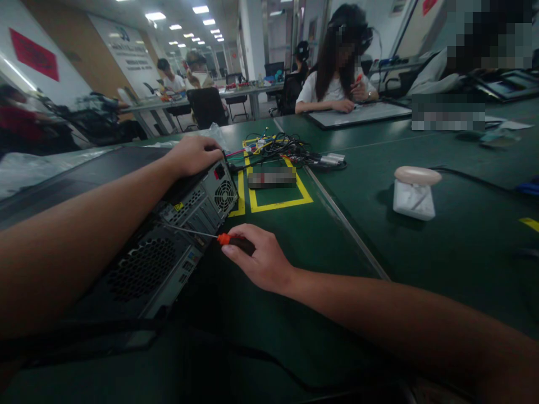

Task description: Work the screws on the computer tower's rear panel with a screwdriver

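A screwdriver (224, 239) is being gripped in the closed right hand (267, 258), its shaft (193, 232) being aimed leftward at the back of a PC (202, 209) whose contents are being hidden and whose top is being touched by the half-open left hand (193, 155).

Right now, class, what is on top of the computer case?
The left hand rests on the computer case near its vented end. The left forearm hides part of its top; what lies there cannot be seen.
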{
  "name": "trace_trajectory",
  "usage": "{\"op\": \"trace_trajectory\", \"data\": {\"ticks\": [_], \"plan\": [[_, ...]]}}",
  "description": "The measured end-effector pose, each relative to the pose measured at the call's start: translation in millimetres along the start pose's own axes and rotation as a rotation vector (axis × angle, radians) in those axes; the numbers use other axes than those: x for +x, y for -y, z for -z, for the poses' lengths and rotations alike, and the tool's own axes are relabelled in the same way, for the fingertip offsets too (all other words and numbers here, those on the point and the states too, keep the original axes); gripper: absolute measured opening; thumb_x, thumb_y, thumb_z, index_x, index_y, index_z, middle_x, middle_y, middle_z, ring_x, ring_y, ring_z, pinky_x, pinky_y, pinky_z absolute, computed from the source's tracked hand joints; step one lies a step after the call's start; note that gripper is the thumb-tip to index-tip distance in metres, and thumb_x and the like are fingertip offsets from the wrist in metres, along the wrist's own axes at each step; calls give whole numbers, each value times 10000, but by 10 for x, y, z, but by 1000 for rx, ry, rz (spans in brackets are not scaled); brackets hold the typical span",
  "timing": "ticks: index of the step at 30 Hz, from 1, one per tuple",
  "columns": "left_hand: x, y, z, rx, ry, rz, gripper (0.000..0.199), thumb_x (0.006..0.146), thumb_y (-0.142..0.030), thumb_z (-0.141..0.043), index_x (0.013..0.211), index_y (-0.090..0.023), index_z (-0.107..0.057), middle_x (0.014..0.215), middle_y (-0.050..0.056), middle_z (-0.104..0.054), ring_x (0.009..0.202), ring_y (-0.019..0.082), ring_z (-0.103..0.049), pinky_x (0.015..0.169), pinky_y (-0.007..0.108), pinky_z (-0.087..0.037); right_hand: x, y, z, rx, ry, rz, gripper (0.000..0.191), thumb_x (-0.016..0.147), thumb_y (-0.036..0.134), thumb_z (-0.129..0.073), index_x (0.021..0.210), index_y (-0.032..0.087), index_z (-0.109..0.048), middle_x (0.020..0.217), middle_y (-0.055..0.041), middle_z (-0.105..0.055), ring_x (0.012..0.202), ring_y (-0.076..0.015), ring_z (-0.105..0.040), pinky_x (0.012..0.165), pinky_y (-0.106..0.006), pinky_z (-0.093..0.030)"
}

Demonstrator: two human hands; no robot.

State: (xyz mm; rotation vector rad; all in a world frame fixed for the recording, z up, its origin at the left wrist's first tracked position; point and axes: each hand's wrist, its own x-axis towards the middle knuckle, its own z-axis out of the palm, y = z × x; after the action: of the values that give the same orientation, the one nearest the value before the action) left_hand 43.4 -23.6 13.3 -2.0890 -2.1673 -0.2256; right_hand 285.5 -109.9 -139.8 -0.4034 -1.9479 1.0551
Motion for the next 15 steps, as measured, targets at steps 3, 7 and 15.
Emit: {"op": "trace_trajectory", "data": {"ticks": [3, 7, 15], "plan": [[-4, -12, 6, -6, 10, -5, 631, 980, -460, -435, 1333, -75, -789, 1381, 201, -772, 1300, 360, -688, 1125, 439, -499, -3, 6, -2, -20, 12, -16, 243, 1081, 435, -640, 1109, 219, -748, 1004, -45, -748, 916, -199, -697, 859, -355, -543], [-9, -26, 15, 1, 13, 9, 610, 978, -432, -442, 1342, -78, -780, 1398, 190, -766, 1303, 356, -680, 1137, 451, -494, -5, 52, 3, 5, 15, -42, 243, 1062, 452, -638, 1123, 228, -711, 1010, -32, -749, 882, -188, -690, 830, -340, -542], [-14, -44, 25, -16, 15, 18, 593, 991, -402, -456, 1340, -49, -780, 1399, 213, -758, 1284, 381, -670, 1125, 486, -493, -2, 51, -3, 3, 26, -90, 184, 964, 388, -699, 1035, 251, -599, 910, 9, -685, 753, -170, -612, 754, -331, -500]]}}
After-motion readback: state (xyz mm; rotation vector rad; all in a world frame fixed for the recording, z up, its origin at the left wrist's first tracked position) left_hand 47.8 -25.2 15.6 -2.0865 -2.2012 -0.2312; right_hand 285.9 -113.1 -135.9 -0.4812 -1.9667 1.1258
